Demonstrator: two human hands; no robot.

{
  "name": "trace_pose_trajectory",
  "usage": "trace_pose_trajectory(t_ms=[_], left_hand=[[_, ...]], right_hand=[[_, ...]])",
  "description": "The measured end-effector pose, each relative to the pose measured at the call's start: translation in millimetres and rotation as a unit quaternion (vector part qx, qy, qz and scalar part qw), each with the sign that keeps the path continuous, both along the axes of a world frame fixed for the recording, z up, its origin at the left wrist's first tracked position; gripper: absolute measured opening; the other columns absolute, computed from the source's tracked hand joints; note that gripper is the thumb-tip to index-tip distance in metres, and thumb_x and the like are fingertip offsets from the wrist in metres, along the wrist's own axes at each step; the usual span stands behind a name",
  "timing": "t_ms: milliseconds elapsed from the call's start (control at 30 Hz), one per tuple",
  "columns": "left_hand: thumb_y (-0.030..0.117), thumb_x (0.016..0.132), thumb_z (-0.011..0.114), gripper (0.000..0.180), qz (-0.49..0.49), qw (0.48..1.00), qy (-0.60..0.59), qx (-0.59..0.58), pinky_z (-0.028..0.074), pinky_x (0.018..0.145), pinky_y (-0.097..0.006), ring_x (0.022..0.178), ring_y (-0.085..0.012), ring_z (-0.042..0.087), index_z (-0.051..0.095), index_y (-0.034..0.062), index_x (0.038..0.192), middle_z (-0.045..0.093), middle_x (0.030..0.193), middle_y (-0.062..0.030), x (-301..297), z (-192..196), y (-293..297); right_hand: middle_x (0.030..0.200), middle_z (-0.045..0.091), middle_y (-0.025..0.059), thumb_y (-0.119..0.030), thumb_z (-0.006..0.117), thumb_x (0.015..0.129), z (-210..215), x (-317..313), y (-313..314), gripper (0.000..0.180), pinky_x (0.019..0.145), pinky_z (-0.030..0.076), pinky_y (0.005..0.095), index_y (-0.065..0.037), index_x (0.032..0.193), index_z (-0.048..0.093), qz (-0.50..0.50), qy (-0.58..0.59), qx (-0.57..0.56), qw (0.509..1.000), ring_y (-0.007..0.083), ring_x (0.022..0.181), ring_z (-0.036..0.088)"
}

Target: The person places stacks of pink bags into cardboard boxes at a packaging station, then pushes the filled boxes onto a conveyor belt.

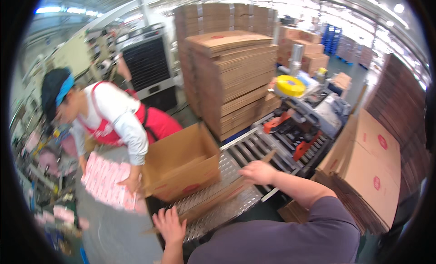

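Note:
A flat folded cardboard carton [218, 196], seen nearly edge-on, slants across the perforated metal table [236, 205] in front of me. My right hand [259, 173] is closed on its far right end. At the near left end, my left hand [170, 225] grips the board, its fingers over the edge and its thumb hidden. Just beyond the board stands an open carton [184, 164] with its top gaping; the part of its inside that shows holds nothing.
A co-worker in a red apron [159, 123] bends over pink-and-white packs [109, 182] on the grey table [106, 227] at left. Tall flat-carton stacks [245, 77] stand ahead, more cartons [372, 164] at right. A roller conveyor [245, 150] leads to a taping machine [295, 132].

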State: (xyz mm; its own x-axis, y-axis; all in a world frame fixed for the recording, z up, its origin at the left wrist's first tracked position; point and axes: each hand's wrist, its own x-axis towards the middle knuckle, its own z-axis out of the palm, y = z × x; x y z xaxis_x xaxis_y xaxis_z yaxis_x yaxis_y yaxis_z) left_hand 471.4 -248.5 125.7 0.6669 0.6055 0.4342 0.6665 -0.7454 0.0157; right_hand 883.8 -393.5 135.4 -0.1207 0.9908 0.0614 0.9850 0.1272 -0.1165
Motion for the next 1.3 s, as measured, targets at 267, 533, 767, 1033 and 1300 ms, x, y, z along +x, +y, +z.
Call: trace_pose_trajectory(t_ms=[267,533,767,1033,1300], left_hand=[[0.069,0.081,0.059,0.077,-0.143,0.978,-0.005,0.15,0.041,0.097,-0.06,0.115,-0.0394,0.057,0.063,0.0009,0.117,0.065,0.117,-0.0146,-45,-56,-43],[0.031,0.078,0.061,0.018,-0.351,0.921,0.082,-0.147,0.049,0.071,-0.049,0.079,-0.0286,0.064,0.067,0.0186,0.067,0.062,0.068,-0.0038,34,-39,53],[0.048,0.086,0.056,0.05,-0.443,0.745,0.298,-0.399,0.049,0.087,-0.052,0.1,-0.039,0.063,0.065,0.0083,0.114,0.066,0.106,-0.0205,160,-108,-45],[0.056,0.089,0.052,0.073,-0.2,0.897,0.209,-0.334,0.041,0.102,-0.053,0.121,-0.0423,0.053,0.048,0.0038,0.14,0.053,0.134,-0.0249,88,-41,0],[0.053,0.091,0.051,0.084,0.034,0.976,0.165,0.137,0.02,0.115,-0.06,0.143,-0.0491,0.024,0.028,0.0005,0.152,0.026,0.157,-0.0255,115,-54,-64]], right_hand=[[0.113,0.064,0.0238,-0.029,0.053,0.094,-8,43,55,0.055,0.095,0.046,0.0484,-0.005,0.143,0.044,0.064,0.075,-0.154,0.983,0.0381,0.115,0.058],[0.085,0.069,0.0159,-0.035,0.056,0.093,58,88,59,0.073,0.066,0.055,0.0446,-0.002,0.151,0.026,-0.137,-0.03,-0.138,0.98,0.034,0.078,0.069],[0.078,0.073,0.0104,-0.02,0.068,0.074,-206,38,98,0.012,0.063,0.056,0.0466,-0.012,0.07,0.076,0.519,-0.296,-0.267,0.756,0.0302,0.073,0.07],[0.085,0.067,0.0188,-0.022,0.057,0.086,-75,-29,118,0.021,0.069,0.053,0.0498,-0.004,0.093,0.065,0.31,0.047,-0.146,0.938,0.0355,0.082,0.066],[0.132,0.056,0.0168,-0.048,0.052,0.094,0,10,92,0.059,0.095,0.047,0.0498,-0.007,0.136,0.049,0.097,0.164,-0.208,0.959,0.0357,0.119,0.055]])
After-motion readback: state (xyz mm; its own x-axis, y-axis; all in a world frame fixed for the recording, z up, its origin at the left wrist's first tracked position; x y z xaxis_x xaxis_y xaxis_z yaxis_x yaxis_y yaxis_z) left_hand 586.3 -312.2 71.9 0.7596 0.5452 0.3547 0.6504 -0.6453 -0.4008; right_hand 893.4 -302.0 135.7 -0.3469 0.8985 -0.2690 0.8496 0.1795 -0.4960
